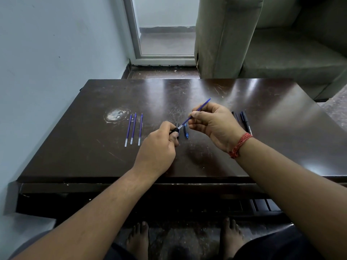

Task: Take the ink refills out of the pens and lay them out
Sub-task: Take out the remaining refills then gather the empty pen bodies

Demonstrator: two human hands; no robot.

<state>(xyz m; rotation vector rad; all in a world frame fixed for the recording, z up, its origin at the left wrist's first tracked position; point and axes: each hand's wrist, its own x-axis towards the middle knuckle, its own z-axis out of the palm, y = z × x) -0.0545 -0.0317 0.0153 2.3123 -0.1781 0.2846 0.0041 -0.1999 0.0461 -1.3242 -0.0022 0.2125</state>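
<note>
**Refill halfway out of the pen, three already lined up**

So the left hand is curled around a black plastic pen barrel, only the tip end of it pokes out past the thumb and fingers. The right hand is pinching a thin blue ink refill between thumb and fingertips, the rest of its fingers loosely curled. The refill runs diagonally: its clear lower end sits right at the mouth of the barrel by the left hand, its far end sticks up and away past the right hand's fingers. Can't tell if the end is still inside the barrel or just clear of it.

Off to the outer side of the left hand, three more slim blue refills with clear ends lie side by side on the dark glossy wooden table, close together and roughly parallel. Between the two hands, just below the held refill, a blue-and-black pen lies on the table. Beyond the right wrist, which wears a red thread bracelet, a small bunch of dark pens lies on the table.
</note>
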